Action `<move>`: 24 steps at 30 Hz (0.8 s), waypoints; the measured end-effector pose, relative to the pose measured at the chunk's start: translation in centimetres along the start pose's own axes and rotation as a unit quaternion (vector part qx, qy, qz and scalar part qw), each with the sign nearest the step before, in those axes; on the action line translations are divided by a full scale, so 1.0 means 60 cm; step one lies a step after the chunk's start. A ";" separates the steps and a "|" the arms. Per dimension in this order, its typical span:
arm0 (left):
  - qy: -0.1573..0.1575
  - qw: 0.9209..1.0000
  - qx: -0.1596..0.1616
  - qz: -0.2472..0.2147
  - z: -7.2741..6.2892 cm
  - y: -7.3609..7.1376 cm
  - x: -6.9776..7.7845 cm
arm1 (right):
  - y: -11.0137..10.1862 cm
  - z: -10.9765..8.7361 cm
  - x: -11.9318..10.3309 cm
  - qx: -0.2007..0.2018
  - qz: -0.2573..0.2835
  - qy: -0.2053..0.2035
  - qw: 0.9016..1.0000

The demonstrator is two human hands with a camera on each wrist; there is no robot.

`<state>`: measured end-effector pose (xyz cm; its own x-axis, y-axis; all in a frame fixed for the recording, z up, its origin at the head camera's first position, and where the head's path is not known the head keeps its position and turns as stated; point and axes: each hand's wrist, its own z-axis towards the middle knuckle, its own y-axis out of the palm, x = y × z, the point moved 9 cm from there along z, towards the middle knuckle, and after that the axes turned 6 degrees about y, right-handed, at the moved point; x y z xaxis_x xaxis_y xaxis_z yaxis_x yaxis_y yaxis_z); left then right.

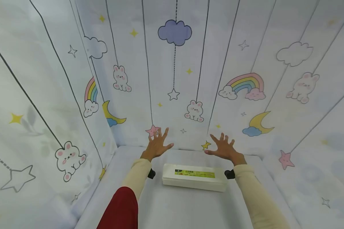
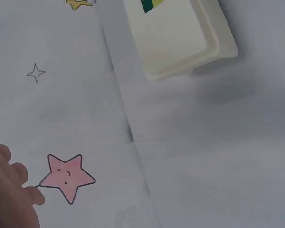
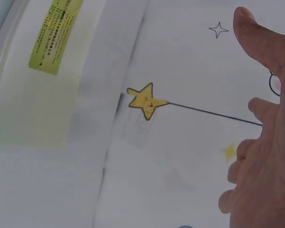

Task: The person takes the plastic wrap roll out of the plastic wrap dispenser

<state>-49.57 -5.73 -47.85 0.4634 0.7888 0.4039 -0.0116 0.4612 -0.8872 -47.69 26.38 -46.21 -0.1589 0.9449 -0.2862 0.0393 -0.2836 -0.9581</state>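
Note:
A long white lidded box (image 1: 193, 181) with a yellow-green label (image 1: 195, 173) lies across the white table. Beyond its left end, my left hand (image 1: 156, 147) is raised with its fingers spread, holding nothing. My right hand (image 1: 225, 149) is held up the same way past the box's right end, thumb pointing inward. One end of the box (image 2: 180, 42) shows in the left wrist view, apart from the left hand (image 2: 12, 194) at the edge. In the right wrist view the right hand (image 3: 266, 156) is bare, with the labelled box (image 3: 33, 109) off to the left.
A white cloth wall (image 1: 172, 121) printed with rabbits, stars, clouds and rainbows rises behind the table (image 1: 189, 206). Similar printed cloth closes in the left side (image 1: 46, 136) and the right side (image 1: 312, 178). A dark wrist camera (image 1: 151, 173) sits on the left wrist.

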 end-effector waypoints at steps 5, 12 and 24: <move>-0.014 0.996 -0.008 -0.088 -0.031 0.034 -0.027 | 0.021 0.004 -0.014 -0.020 0.013 -0.017 1.000; -0.063 0.980 -0.038 -0.184 -0.088 0.089 -0.075 | 0.068 0.003 -0.045 -0.056 0.044 -0.067 0.995; -0.039 0.969 -0.065 -0.235 -0.154 0.172 -0.116 | 0.165 -0.013 -0.076 -0.099 0.067 -0.097 0.988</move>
<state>-44.75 -10.21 -61.89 0.3213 0.5348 0.7815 0.2990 0.7257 -0.6196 -45.84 19.41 -54.38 -0.3247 0.8468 -0.4214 0.2615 -0.3478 -0.9004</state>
